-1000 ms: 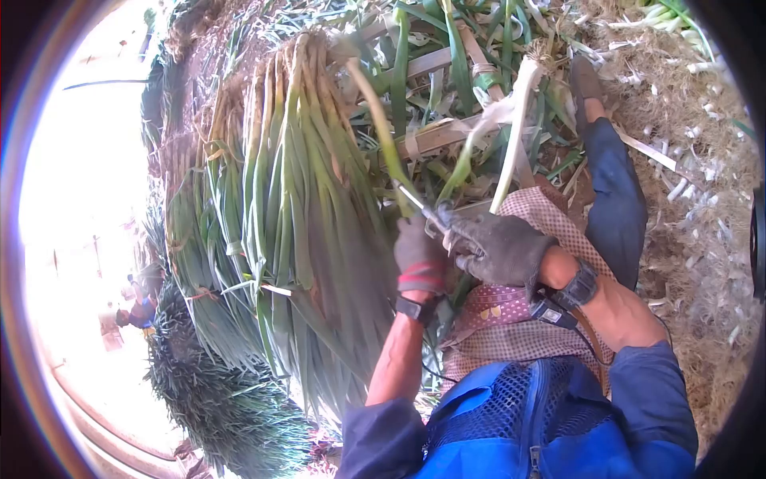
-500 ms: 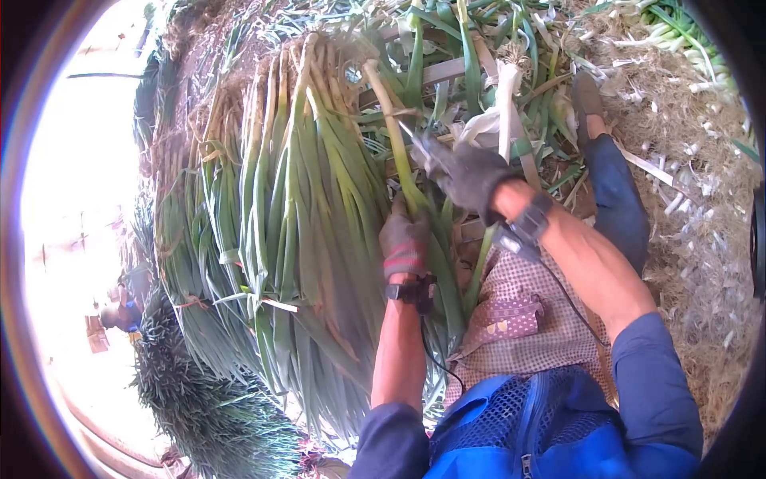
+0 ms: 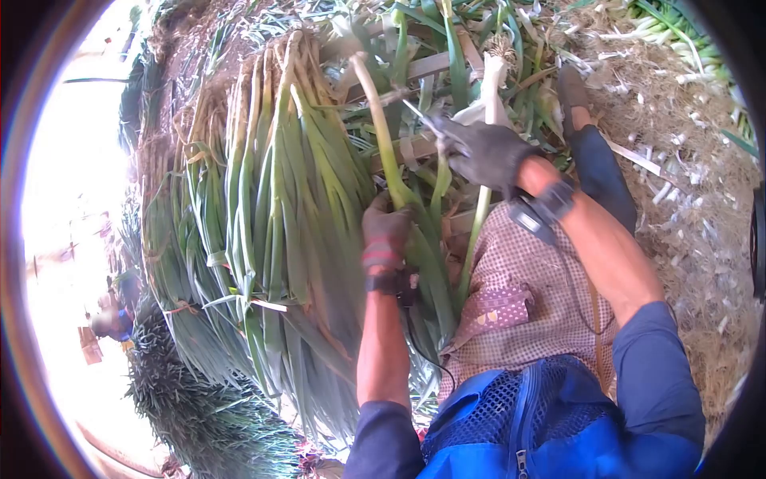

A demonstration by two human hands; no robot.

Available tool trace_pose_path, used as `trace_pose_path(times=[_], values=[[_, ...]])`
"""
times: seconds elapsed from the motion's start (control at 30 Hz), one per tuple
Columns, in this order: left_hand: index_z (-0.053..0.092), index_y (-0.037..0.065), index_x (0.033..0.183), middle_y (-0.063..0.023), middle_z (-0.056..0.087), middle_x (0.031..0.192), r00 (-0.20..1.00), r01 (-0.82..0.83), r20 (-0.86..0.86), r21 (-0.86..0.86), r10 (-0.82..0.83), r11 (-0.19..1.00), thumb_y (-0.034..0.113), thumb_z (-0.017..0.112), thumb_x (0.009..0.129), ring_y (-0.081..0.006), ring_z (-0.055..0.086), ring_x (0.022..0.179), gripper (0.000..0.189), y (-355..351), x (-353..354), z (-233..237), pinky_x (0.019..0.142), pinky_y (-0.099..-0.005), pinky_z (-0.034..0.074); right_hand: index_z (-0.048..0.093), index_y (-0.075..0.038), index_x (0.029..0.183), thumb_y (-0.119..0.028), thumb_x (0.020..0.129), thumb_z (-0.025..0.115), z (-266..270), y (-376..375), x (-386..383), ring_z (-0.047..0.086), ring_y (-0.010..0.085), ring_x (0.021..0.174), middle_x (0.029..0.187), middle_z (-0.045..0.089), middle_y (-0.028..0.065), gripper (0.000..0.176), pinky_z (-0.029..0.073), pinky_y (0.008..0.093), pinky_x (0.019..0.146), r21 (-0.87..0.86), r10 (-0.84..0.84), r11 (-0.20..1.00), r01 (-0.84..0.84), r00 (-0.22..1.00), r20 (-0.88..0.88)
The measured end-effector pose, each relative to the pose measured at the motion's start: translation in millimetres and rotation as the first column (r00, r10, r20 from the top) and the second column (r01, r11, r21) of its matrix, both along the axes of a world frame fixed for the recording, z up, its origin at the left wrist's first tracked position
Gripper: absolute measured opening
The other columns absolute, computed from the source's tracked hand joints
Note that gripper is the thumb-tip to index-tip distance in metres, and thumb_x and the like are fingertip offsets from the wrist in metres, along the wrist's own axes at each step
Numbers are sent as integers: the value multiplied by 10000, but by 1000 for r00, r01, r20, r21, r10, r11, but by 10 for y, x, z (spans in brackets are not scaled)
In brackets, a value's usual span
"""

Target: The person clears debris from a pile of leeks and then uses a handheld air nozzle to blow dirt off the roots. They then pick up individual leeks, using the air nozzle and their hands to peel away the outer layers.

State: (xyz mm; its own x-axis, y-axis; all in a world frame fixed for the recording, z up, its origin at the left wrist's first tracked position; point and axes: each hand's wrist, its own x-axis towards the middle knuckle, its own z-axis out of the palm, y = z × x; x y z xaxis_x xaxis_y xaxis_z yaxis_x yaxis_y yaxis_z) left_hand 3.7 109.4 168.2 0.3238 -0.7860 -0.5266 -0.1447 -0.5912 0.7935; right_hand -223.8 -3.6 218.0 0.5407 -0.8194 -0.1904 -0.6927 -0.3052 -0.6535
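My left hand [image 3: 387, 231], in a dark glove with a reddish cuff, is closed around the green part of a long green onion [image 3: 383, 132]. The onion's pale end points up and away from me. My right hand [image 3: 488, 156], also gloved, grips a small knife [image 3: 419, 112]; its thin blade points toward the onion's pale stem, apart from it. Most of the knife's handle is hidden in my fingers. Just beyond my right hand, a white-stemmed onion [image 3: 493, 80] stands with its roots up.
To the left lies a large pile of unpeeled green onions [image 3: 275, 168], with another dark green heap [image 3: 207, 407] nearer me. Roots and scraps [image 3: 678, 191] litter the ground to the right. Cleaned onions [image 3: 678, 40] lie at the far right. A checked apron [image 3: 519, 255] covers my lap.
My right hand and the knife have drawn back slightly from the onion stem. My left hand keeps its hold on the onion. The whole view has shifted a little.
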Motion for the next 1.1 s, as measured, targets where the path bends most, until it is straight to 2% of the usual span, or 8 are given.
trace_pose_path(times=[0.1, 0.37, 0.63, 0.77, 0.8, 0.93, 1.03, 1.1], values=[[729, -56, 1161, -65, 757, 960, 1000, 26, -10, -53, -26, 998, 33, 773, 872, -123, 677, 799, 306, 81, 76, 174, 727, -281, 543, 373, -166, 1595, -240, 962, 623, 270, 508, -523, 661, 351, 1009, 1108, 675, 155, 685, 548, 494, 865, 98, 156, 986, -132, 940, -304], [750, -27, 1124, 9, 724, 884, 999, 43, 21, -114, -41, 992, 211, 803, 944, -59, 595, 755, 302, 206, -260, 618, 691, -246, 490, 370, -142, 1604, -253, 939, 647, 475, 896, -766, 717, 383, 878, 1035, 724, 174, 729, 580, 507, 837, 386, 402, 882, -271, 860, -314], [756, -7, 1169, 19, 724, 870, 979, 174, 105, 0, -173, 985, 293, 723, 1017, -28, 567, 733, 338, 502, -495, 409, 660, -227, 469, 410, -101, 1596, -248, 939, 684, 100, 488, -372, 718, 364, 1029, 1157, 735, 187, 727, 572, 470, 910, -232, -151, 962, 145, 988, -10], [762, -5, 1179, 9, 739, 874, 990, 133, 51, -24, -131, 991, 258, 696, 1025, -40, 590, 725, 311, 544, -619, 161, 663, -222, 482, 467, -65, 1553, -211, 932, 702, 152, 588, -643, 710, 355, 1038, 1212, 711, 213, 680, 567, 437, 945, -2, 3, 1000, -3, 995, -96], [761, -8, 1179, 7, 740, 873, 994, 107, -2, -9, -107, 994, 251, 691, 1025, -47, 595, 721, 309, 509, -541, -70, 663, -230, 488, 464, -83, 1557, -185, 931, 695, 145, 673, -737, 714, 348, 1026, 1220, 707, 200, 675, 565, 425, 945, -190, -8, 981, -28, 983, -185], [757, -15, 1165, -39, 752, 872, 984, 77, 162, -7, -75, 997, 199, 693, 981, -116, 648, 737, 290, 268, -429, -171, 692, -300, 527, 392, -117, 1607, -258, 929, 684, 561, 838, -820, 717, 430, 974, 1117, 722, 251, 751, 581, 481, 907, 194, -251, 952, 238, 967, 46], [741, -13, 1186, -96, 772, 950, 943, 152, 305, -36, -134, 988, 173, 701, 949, -133, 682, 793, 304, 46, -405, -221, 739, -319, 543, 398, -126, 1606, -250, 937, 674, 519, 1065, -697, 724, 421, 944, 1095, 729, 236, 734, 589, 480, 882, -178, 16, 984, -7, 999, 50], [733, -14, 1202, -112, 780, 1001, 942, 159, 321, -152, -103, 976, 172, 699, 948, -144, 694, 833, 316, 10, -411, -203, 772, -325, 547, 406, -185, 1615, -212, 962, 679, 530, 1014, -562, 712, 336, 1148, 1330, 680, 189, 708, 569, 433, 1001, 226, -115, 968, 107, 993, 22]])
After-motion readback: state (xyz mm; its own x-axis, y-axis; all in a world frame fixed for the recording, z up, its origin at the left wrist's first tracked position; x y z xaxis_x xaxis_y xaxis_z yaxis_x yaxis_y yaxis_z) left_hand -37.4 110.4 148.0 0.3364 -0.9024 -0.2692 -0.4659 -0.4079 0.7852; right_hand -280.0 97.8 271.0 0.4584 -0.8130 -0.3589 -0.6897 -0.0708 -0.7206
